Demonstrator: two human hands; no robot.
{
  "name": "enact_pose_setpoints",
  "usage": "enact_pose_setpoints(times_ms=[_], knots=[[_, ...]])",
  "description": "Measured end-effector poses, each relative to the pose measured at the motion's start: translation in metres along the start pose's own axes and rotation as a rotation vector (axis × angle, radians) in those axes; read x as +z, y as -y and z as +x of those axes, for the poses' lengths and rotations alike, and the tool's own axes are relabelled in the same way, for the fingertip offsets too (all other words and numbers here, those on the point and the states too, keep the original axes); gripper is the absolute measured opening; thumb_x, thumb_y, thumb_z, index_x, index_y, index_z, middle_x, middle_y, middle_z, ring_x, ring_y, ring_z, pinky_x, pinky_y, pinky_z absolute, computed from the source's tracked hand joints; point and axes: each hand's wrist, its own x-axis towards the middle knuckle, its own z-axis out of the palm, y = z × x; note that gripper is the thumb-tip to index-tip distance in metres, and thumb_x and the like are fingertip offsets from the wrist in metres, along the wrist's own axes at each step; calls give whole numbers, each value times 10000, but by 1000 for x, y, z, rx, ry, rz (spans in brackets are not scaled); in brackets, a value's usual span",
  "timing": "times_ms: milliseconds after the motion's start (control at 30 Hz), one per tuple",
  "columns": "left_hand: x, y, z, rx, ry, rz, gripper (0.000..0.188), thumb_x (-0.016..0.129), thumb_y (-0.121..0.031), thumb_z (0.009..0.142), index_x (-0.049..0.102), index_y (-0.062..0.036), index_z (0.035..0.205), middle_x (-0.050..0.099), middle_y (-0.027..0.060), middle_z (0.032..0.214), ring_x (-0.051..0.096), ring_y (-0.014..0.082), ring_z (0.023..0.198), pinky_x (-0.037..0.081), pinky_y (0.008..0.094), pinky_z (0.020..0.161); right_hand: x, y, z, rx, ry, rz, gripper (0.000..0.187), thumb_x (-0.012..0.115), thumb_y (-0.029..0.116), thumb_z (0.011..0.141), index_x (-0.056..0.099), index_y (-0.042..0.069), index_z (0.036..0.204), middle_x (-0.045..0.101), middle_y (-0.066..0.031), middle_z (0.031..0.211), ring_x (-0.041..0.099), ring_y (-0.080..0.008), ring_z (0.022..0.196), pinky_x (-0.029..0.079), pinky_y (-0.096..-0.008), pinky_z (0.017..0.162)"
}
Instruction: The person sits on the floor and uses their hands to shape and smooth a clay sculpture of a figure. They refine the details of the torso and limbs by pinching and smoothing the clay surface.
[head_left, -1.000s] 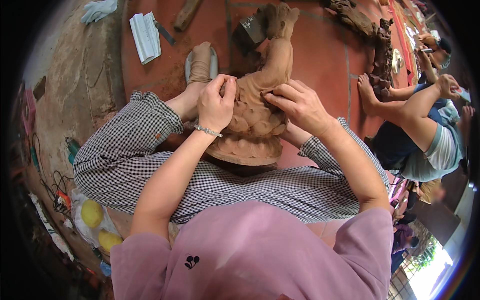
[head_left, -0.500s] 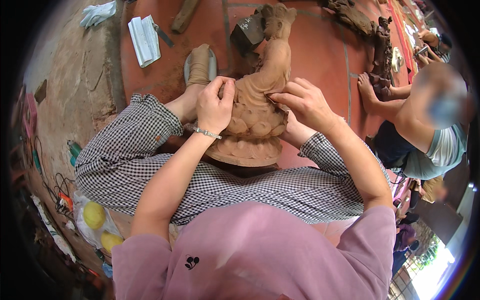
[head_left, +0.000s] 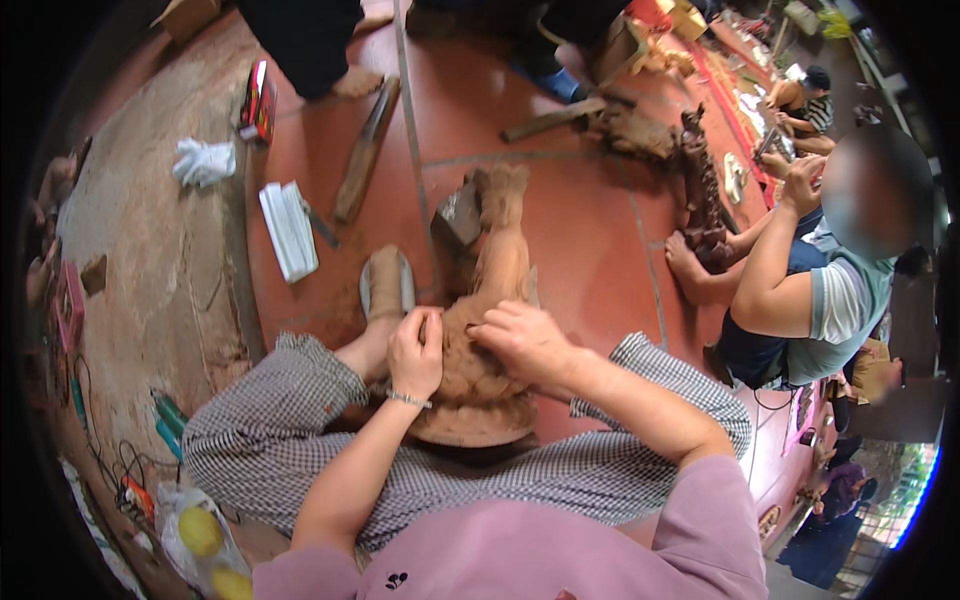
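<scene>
A reddish-brown carved wooden statue (head_left: pixel 478 375) with a petalled round base lies tilted away from me between my bent legs. Against its left side, my left hand (head_left: pixel 415 355) is closed with curled fingers, the thumb by the carving's edge. My right hand (head_left: pixel 522 340) reaches over the statue's middle with fingers pinched together. A small dark bit shows at those fingertips, too small to name. Past the statue's upper end sits a dark block (head_left: pixel 459 215). My left foot, in a brown wrapping (head_left: pixel 385 283), rests on a pale sandal beside the statue.
White folded papers (head_left: pixel 288 230), a white glove (head_left: pixel 204 162) and a long wooden piece (head_left: pixel 366 155) lie ahead on the left. A dark carved figure (head_left: pixel 698 190) stands at right, near a seated person (head_left: pixel 800 260). Someone's bare foot (head_left: pixel 358 82) is at the top.
The view has tilted up, so the scene sits lower and people's legs appear at the top. My right hand has shifted leftward across the statue; my left hand stays at its side.
</scene>
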Motion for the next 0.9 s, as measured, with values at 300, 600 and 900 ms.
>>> enact_pose_setpoints(times_ms=[300,600,900], knots=[[-12,-19,10,427,-153,292,214,630,-198,968,702,-17,1056,731,154,1013,669,312,980,537,400,818,-25,12,-14,66,147,-212,535,854,306,579,662,118,1042,612,-21,965,616,-229,939,533,-379,825],[-23,-61,26,-359,603,-515,281,702,-263,994,697,-13,1120,718,55,857,652,79,766,534,261,696,-24,43,-6,-36,-235,-278,203,672,213,806,666,112,982,664,-20,1032,649,-195,1017,508,-369,912],[-9,-64,31,176,384,298,243,801,-185,833,652,-63,981,731,92,906,709,276,827,551,394,721,15,55,-25,601,-732,114,276,708,214,930,698,69,1164,659,-134,1235,610,-354,1133,484,-428,990]])
